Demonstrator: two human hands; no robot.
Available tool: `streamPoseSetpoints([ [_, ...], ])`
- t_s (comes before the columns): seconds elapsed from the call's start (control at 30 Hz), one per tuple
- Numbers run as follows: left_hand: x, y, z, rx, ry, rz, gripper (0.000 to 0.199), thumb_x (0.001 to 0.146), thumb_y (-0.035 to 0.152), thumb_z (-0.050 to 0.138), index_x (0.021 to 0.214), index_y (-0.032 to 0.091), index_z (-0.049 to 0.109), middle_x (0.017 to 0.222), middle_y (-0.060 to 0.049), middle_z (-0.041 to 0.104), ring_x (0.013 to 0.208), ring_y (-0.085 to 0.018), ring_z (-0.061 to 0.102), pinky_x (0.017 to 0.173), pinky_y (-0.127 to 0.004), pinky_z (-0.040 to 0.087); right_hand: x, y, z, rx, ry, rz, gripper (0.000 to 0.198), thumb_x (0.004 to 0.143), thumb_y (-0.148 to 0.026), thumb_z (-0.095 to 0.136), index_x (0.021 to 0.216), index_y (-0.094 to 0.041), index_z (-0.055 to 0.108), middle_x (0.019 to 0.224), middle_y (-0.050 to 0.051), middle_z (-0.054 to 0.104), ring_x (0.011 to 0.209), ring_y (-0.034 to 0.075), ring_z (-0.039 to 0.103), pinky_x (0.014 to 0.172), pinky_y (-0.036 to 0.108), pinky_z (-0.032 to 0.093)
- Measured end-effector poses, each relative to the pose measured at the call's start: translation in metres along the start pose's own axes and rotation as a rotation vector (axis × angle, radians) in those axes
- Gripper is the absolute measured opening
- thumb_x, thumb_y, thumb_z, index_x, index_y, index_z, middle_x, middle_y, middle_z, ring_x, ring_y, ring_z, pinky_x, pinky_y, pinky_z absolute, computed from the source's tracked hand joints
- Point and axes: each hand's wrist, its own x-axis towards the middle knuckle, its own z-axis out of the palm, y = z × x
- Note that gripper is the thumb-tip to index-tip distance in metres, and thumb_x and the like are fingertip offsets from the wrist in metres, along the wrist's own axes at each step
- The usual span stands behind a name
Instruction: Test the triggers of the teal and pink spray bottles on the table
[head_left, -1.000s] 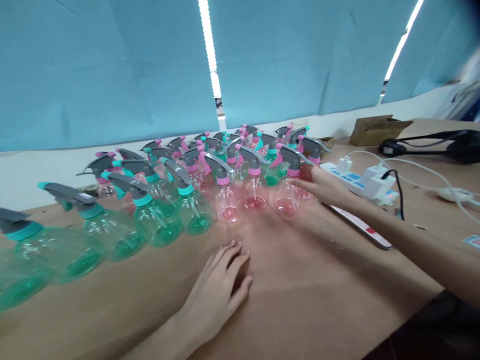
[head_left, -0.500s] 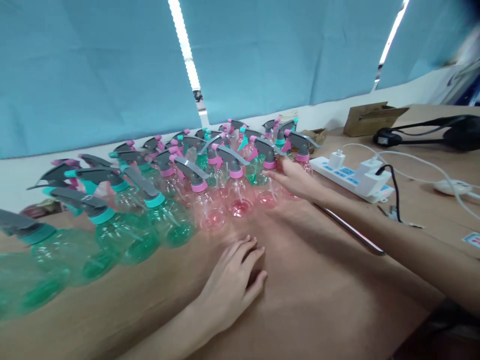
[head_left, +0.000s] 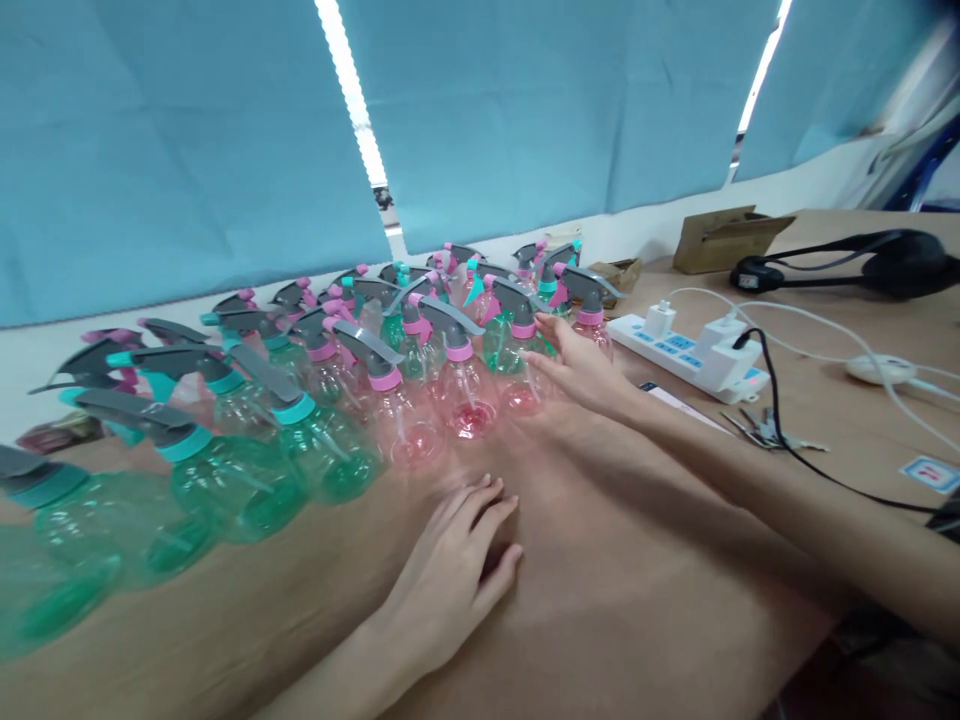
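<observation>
My left hand [head_left: 450,575] rests palm down on the brown tabletop [head_left: 600,600], its fingers loosely curved and the thumb apart, holding nothing. My right hand [head_left: 581,370] reaches in at the right end of the front row of spray bottles. Its thumb and index finger are spread beside a pink spray bottle [head_left: 521,398] with a grey trigger head; whether they touch it I cannot tell. Two more pink spray bottles, one in the middle [head_left: 469,400] and one further left [head_left: 409,430], stand in line with it. Another pink-collared spray bottle [head_left: 592,330] is partly hidden behind my right hand.
Several green spray bottles [head_left: 330,455] fill the left front, with more rows behind. On the right are a white power strip [head_left: 675,350] with chargers, cables, a phone [head_left: 679,405] partly under my right arm, keys [head_left: 765,430], a black headset [head_left: 900,265] and a cardboard box [head_left: 727,240].
My right hand has drawn back slightly from the bottles and its fingers show more clearly. The view has shifted a little to the right. My left hand stays on the table.
</observation>
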Motion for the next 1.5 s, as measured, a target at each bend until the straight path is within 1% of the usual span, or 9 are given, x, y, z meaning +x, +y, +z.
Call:
streamPoseSetpoints([
  [0.1, -0.001, -0.001, 0.001, 0.006, 0.005, 0.004, 0.034, 0.094, 0.024, 0.049, 0.127, 0.018, 0.049, 0.132, -0.011, 0.054, 0.129, -0.028, 0.043, 0.102, -0.05, 0.041, -0.019, -0.004, -0.018, 0.04, -0.02, 0.002, 0.05, 0.085, -0.033, 0.055, 0.13, -0.015, 0.043, 0.139, 0.015, 0.05, 0.129, 0.025, 0.048, 0.106, 0.043, 0.041],
  [0.27, -0.003, -0.002, 0.003, 0.008, 0.044, 0.024, 0.033, 0.095, 0.026, 0.048, 0.127, 0.019, 0.05, 0.132, -0.011, 0.054, 0.128, -0.028, 0.044, 0.102, -0.049, 0.042, -0.047, -0.001, -0.064, -0.004, 0.014, 0.065, 0.025, 0.086, -0.042, 0.054, 0.099, -0.022, 0.062, 0.1, 0.007, 0.069, 0.088, 0.022, 0.068, 0.075, 0.037, 0.056],
  [0.4, -0.002, -0.002, 0.003, 0.034, 0.036, 0.026, 0.034, 0.094, 0.026, 0.049, 0.127, 0.018, 0.05, 0.131, -0.011, 0.056, 0.127, -0.028, 0.046, 0.102, -0.049, 0.041, -0.044, 0.025, -0.088, -0.125, 0.096, 0.137, 0.033, 0.083, -0.05, 0.057, 0.096, -0.02, 0.063, 0.097, 0.01, 0.069, 0.09, 0.028, 0.065, 0.081, 0.047, 0.052],
  [0.53, -0.002, -0.002, 0.002, 0.043, 0.039, 0.024, 0.033, 0.094, 0.026, 0.049, 0.127, 0.019, 0.05, 0.131, -0.01, 0.056, 0.126, -0.028, 0.047, 0.102, -0.049, 0.041, -0.026, 0.046, -0.082, -0.162, 0.037, 0.192, 0.064, 0.069, -0.059, 0.067, 0.112, -0.012, 0.056, 0.117, 0.022, 0.061, 0.105, 0.039, 0.06, 0.088, 0.059, 0.047],
  [0.67, -0.001, -0.002, 0.001, 0.036, 0.021, 0.005, 0.034, 0.095, 0.027, 0.049, 0.127, 0.018, 0.05, 0.131, -0.011, 0.055, 0.126, -0.029, 0.047, 0.102, -0.051, 0.041, -0.007, 0.048, -0.059, -0.097, -0.058, 0.1, 0.07, 0.062, -0.054, 0.075, 0.12, -0.023, 0.052, 0.128, 0.011, 0.058, 0.117, 0.031, 0.056, 0.1, 0.048, 0.045],
  [0.77, -0.001, -0.002, 0.0, 0.032, 0.012, 0.001, 0.034, 0.095, 0.027, 0.049, 0.128, 0.019, 0.049, 0.132, -0.012, 0.054, 0.126, -0.029, 0.047, 0.102, -0.051, 0.041, 0.002, 0.051, -0.046, -0.086, -0.015, 0.086, 0.077, 0.06, -0.049, 0.078, 0.124, -0.018, 0.049, 0.13, 0.014, 0.055, 0.121, 0.031, 0.053, 0.104, 0.045, 0.041],
  [1.13, -0.002, -0.003, 0.002, 0.03, 0.036, 0.021, 0.033, 0.094, 0.026, 0.05, 0.127, 0.02, 0.05, 0.13, -0.01, 0.056, 0.126, -0.028, 0.047, 0.102, -0.05, 0.041, -0.006, 0.046, -0.052, -0.175, 0.1, 0.154, 0.06, 0.06, -0.051, 0.075, 0.107, -0.018, 0.056, 0.107, 0.013, 0.063, 0.096, 0.033, 0.063, 0.084, 0.05, 0.049],
  [1.37, -0.002, -0.002, 0.0, 0.016, 0.047, 0.023, 0.032, 0.094, 0.025, 0.049, 0.125, 0.021, 0.05, 0.13, -0.01, 0.056, 0.125, -0.028, 0.048, 0.101, -0.048, 0.043, -0.031, 0.02, -0.074, -0.198, 0.089, 0.156, 0.048, 0.067, -0.056, 0.07, 0.102, -0.027, 0.058, 0.1, 0.01, 0.065, 0.091, 0.034, 0.063, 0.08, 0.051, 0.05],
  [1.5, -0.003, 0.0, 0.001, -0.016, 0.066, 0.01, 0.031, 0.094, 0.024, 0.049, 0.124, 0.022, 0.05, 0.129, -0.009, 0.056, 0.122, -0.027, 0.051, 0.098, -0.047, 0.046, -0.054, -0.003, -0.074, -0.173, 0.028, 0.12, 0.054, 0.065, -0.057, 0.072, 0.109, -0.03, 0.054, 0.106, 0.007, 0.065, 0.095, 0.033, 0.062, 0.079, 0.049, 0.051],
])
